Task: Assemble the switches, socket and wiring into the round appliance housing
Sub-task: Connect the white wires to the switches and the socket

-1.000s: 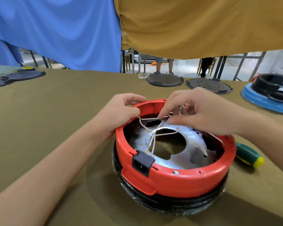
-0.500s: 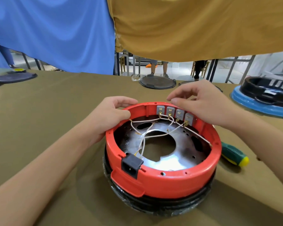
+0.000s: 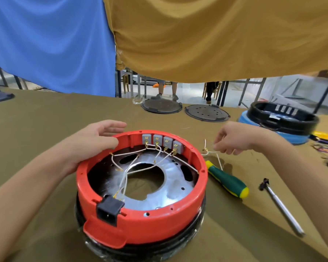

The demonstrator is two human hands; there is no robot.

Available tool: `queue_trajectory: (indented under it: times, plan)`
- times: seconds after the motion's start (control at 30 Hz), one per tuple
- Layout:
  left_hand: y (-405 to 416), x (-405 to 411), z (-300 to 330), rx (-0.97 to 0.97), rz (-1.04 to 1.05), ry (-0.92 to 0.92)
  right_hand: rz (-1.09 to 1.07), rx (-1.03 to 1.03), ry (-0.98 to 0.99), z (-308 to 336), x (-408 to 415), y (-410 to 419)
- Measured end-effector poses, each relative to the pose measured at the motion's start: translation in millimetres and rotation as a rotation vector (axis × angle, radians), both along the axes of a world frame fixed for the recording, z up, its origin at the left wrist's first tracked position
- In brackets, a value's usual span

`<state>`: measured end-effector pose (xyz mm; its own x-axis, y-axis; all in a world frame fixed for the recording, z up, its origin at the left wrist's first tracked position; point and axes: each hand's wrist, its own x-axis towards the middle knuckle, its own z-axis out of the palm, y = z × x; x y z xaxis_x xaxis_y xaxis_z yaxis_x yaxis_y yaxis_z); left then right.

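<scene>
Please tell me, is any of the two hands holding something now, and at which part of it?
The right hand pinches a loose white wire near its upper end, beside the red housing. The left hand only rests on the housing's rim, fingers relaxed.

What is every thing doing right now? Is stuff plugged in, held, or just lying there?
Red housing: open on top, sitting on the table.
Four grey switches: seated in a row in the far wall, wires attached.
Black socket: fitted in the near wall.
Left hand: open, resting on the rim.
Right hand: pinching a loose white wire.
Green screwdriver: lying on the table.
</scene>
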<state>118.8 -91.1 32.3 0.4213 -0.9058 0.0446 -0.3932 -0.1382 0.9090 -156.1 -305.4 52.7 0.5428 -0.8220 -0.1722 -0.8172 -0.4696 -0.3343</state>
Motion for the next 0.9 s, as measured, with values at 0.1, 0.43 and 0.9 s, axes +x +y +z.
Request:
queue_trajectory:
  times: [0.1,0.43,0.9]
  plan:
    - [-0.7,-0.1,-1.8,0.019,-0.022,0.027,-0.044,0.005,0.035,-11.5,6.5,-1.9]
    - [-2.8,1.5,-0.9,0.05,0.124,0.108,-0.147,-0.033,0.141,-10.7,-20.7,-21.8]
    - [-6.8,-18.8,-8.9,-0.009,0.147,0.143,-0.22,-0.256,-0.13,-60.0,35.2,-8.4]
